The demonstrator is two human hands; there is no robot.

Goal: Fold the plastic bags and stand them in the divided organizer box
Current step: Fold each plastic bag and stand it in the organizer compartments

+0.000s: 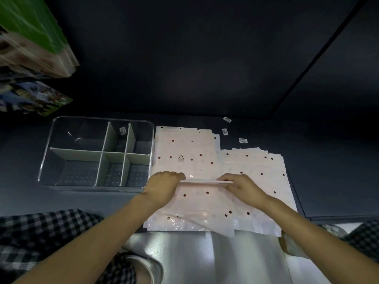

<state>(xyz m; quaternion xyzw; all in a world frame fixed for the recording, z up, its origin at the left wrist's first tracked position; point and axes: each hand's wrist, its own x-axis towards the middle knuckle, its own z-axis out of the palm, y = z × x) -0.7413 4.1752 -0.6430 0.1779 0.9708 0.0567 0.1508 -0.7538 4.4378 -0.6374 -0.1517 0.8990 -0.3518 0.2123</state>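
Head view: both hands are working one plastic bag on top of the spread of bags. The left hand is pinching one end of a raised fold edge and the right hand is pinching the other, fingers curled round the thin film.

Handling, as a guess: the bag is looking very light, limp and slippery; creases will likely spring back. Best hold seems to be at the two ends of the fold, pressing flat between.

Counts: two overlapping stacks of dotted bags are lying on the dark tabletop; sheets per stack cannot be told. One clear organizer box is sitting just left of them, six compartments, no folded bags standing in it yet. Three small labels are lying beyond the stacks.
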